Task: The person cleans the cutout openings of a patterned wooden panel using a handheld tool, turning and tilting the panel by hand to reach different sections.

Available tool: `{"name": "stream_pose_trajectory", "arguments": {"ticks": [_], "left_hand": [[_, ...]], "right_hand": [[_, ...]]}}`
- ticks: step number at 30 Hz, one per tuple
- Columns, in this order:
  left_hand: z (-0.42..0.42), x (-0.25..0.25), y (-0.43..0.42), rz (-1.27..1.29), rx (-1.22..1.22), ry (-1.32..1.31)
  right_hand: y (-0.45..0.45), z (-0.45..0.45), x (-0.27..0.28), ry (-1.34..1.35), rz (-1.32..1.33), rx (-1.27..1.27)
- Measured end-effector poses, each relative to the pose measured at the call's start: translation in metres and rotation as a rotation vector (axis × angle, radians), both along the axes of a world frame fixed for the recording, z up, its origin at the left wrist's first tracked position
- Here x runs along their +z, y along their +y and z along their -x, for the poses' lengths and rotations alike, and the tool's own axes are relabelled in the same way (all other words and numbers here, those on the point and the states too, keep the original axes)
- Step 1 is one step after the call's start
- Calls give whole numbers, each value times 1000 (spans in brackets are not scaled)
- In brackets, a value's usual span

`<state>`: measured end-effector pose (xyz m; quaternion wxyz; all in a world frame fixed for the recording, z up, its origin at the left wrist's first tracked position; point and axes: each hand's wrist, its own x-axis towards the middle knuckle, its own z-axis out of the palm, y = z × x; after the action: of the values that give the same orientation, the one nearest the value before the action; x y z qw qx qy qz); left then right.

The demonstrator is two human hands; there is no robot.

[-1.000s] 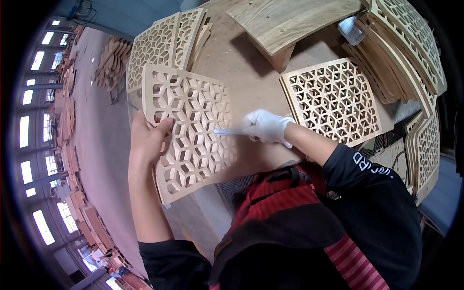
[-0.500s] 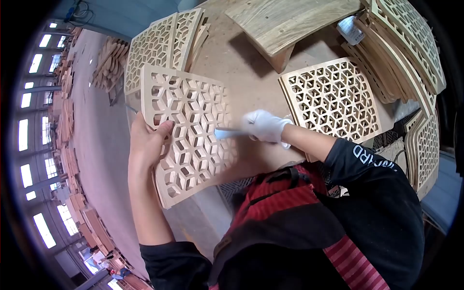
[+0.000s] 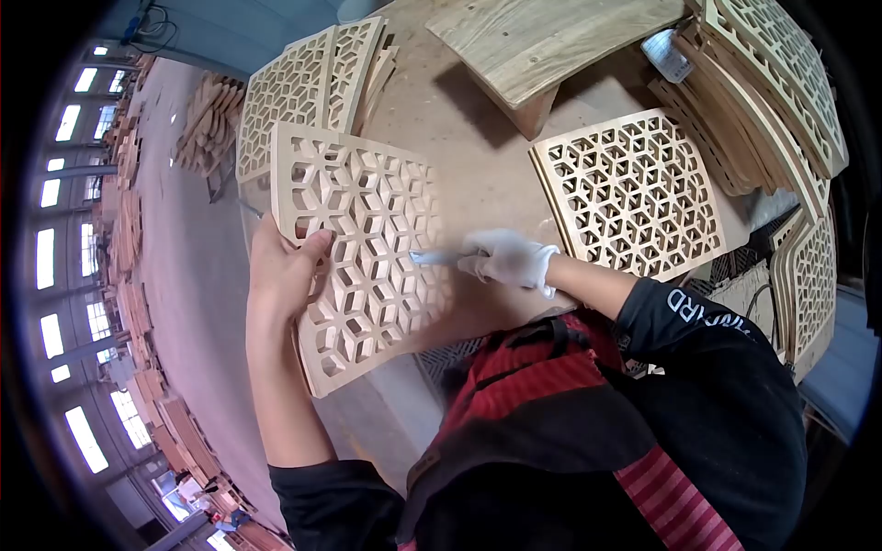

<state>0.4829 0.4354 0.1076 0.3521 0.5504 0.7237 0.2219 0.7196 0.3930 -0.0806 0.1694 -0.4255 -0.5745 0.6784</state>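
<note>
My bare left hand (image 3: 283,266) is closed on the left edge of a pale wooden lattice panel (image 3: 354,243), thumb on its face, fingers behind. The panel stands tilted toward me and is cut through with a star-like pattern. In a white glove, my right hand (image 3: 510,259) is closed around a thin, flat, bluish-grey strip-like tool (image 3: 436,258). The tool's far end meets the openings near the middle right of the panel. Motion blurs glove and tool, so the tool's exact kind is unclear.
To the right lies a stack of lattice panels (image 3: 634,193). More lattice panels (image 3: 299,87) lean at the back left, and curved ones (image 3: 776,83) pile up at far right. A low wooden bench (image 3: 551,41) stands on the brown work surface (image 3: 487,197).
My gloved right hand has shifted slightly down with the tool, whose end sits a little lower on the panel. The left hand and panel have barely moved.
</note>
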Motion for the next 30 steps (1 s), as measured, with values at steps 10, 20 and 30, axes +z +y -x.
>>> {"name": "stream_pose_trajectory", "arguments": {"ticks": [10,20,30], "left_hand": [[-5,0,0,7,-47,24],[-28,9,-4,-15,-58,149],[-30,10,-7,39,39,201]], "right_hand": [[1,20,36,-499,-648,105],[4,38,45,-485,-749,179],[3,47,13,-466,-679,41]]}}
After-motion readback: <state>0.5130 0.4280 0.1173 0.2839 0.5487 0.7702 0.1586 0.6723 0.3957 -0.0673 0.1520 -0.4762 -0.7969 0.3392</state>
